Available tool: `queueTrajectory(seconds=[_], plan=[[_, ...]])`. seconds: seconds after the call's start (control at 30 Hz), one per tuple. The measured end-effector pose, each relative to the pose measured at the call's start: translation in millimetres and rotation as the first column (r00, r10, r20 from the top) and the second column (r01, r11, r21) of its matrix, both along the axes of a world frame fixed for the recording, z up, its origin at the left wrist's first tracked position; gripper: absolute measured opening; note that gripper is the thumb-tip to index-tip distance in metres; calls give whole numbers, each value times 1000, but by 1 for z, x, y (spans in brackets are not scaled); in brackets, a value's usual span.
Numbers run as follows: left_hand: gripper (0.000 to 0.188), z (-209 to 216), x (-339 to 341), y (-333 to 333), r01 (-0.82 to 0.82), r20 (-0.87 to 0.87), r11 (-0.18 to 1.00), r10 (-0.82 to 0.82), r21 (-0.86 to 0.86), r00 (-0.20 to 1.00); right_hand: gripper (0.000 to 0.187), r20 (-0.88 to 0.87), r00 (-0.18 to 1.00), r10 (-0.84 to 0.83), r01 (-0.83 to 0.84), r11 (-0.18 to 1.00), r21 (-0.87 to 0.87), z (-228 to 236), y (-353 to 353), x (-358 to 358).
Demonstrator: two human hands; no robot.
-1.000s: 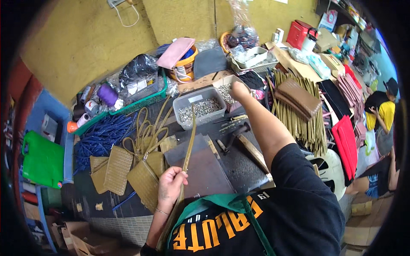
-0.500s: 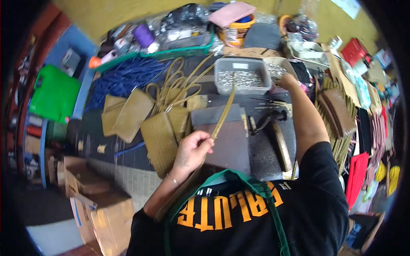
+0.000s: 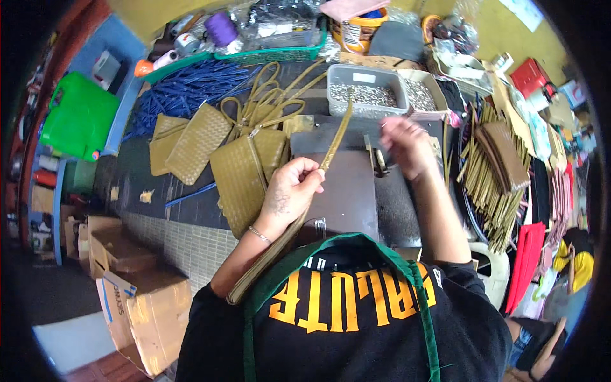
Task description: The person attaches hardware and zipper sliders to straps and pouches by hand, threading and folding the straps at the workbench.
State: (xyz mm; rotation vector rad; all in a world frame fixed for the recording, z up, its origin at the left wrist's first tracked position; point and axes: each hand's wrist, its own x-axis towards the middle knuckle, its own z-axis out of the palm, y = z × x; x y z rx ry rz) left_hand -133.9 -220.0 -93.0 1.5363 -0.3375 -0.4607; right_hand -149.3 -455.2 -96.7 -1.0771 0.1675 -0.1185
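My left hand [image 3: 289,194] pinches an olive-gold strap [image 3: 338,137] between thumb and fingers. The strap's free end points up, away from me, over a dark flat board [image 3: 344,191]. A folded length of olive-brown material [image 3: 264,270] lies along my left forearm. To the right of the strap, my right hand [image 3: 408,146] is raised with its fingers drawn together. Motion blurs it, and anything small in its fingertips cannot be made out. Beyond the hands stand a clear plastic tub [image 3: 356,113] and a beige bin [image 3: 442,99], both holding many small silvery metal pieces.
Olive woven pouches [image 3: 240,184] with looped straps lie left of the board, near a heap of blue strips [image 3: 184,95]. A bundle of olive strips [image 3: 487,184] with a brown pouch [image 3: 503,153] on top is at right. A cardboard box [image 3: 153,318] stands lower left.
My right hand has come out of the beige bin, back toward me and left, nearer the strap. My left hand still holds the strap, slightly higher in view.
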Motion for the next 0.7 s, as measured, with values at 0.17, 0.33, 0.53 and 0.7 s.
queueTrajectory(seconds=[0.17, 0.33, 0.53, 0.7], plan=[[7, 7, -4, -4, 37, 75, 998, -41, 60, 996, 12, -3, 986, 167, -167, 985, 46, 12, 62, -38], [8, 10, -9, -4, 50, 133, 998, -55, 44, 990, 9, -1, 980, 201, -200, 972, 121, 2, 80, -46], [6, 13, -13, -3, 42, 184, 997, -54, 69, 981, 7, 11, 994, 107, -107, 994, -7, 0, 92, -47], [7, 2, -11, -2, -4, 288, 999, -11, 51, 958, 7, 110, 993, 34, -24, 995, -94, 7, 100, -52]])
